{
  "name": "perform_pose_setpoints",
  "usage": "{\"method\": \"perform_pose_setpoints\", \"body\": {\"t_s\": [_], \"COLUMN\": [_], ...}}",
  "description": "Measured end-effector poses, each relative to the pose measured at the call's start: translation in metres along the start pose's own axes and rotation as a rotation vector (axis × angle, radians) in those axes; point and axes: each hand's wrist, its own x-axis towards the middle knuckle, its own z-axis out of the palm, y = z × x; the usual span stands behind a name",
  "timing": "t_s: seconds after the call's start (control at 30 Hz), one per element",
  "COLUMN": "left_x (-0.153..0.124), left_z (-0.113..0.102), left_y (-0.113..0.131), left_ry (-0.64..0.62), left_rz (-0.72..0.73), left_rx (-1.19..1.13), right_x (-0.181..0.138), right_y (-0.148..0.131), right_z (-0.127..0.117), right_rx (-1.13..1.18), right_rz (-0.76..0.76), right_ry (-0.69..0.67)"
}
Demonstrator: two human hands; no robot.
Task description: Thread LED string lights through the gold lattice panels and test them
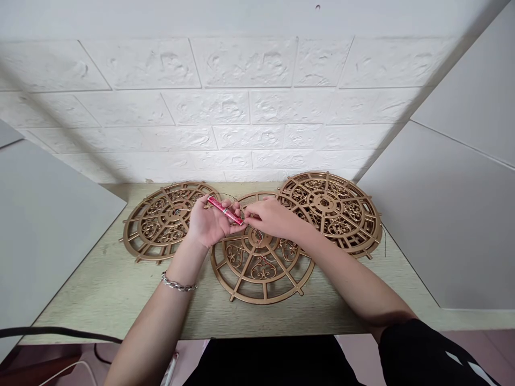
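Observation:
My left hand [212,221] is turned palm up, with a slim red pen-shaped tube [226,210] with silver parts lying slanted across its fingers. My right hand [270,215] is closed in a pinch at the lower right end of this tube. What its fingertips hold is too small to make out. Both hands are above a round gold-coloured openwork panel [264,297] with scroll ornaments, which lies flat at the middle of the table. The hands cover its far left part. Thin wire shows around its hub.
Similar round panels [131,239] lie at the left, and a stack of them [378,229] at the right overlaps the middle one. The wooden table [108,292] meets a white brick-pattern wall and grey side boards. A black cable [60,331] crosses the front left corner.

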Motion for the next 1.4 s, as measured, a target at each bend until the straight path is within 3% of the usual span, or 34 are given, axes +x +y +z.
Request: {"method": "perform_pose_setpoints", "body": {"t_s": [0.83, 1.17, 1.23, 1.4], "left_x": [0.000, 0.003, 0.005, 0.009], "left_z": [0.001, -0.001, -0.003, -0.009], "left_y": [0.002, 0.002, 0.003, 0.009], "left_ry": [0.016, 0.073, 0.089, 0.157], "left_rz": [-0.007, 0.021, 0.029, 0.062], "left_rx": [0.037, 0.104, 0.102, 0.083], "right_x": [0.001, -0.004, -0.007, -0.013], "right_y": [-0.002, 0.005, 0.003, -0.003], "right_z": [0.001, -0.022, -0.026, -0.024], "right_rx": [-0.059, -0.217, -0.220, -0.194], "right_rz": [0.023, 0.068, 0.097, 0.300], "right_ry": [-0.025, 0.186, 0.111, -0.387]}}
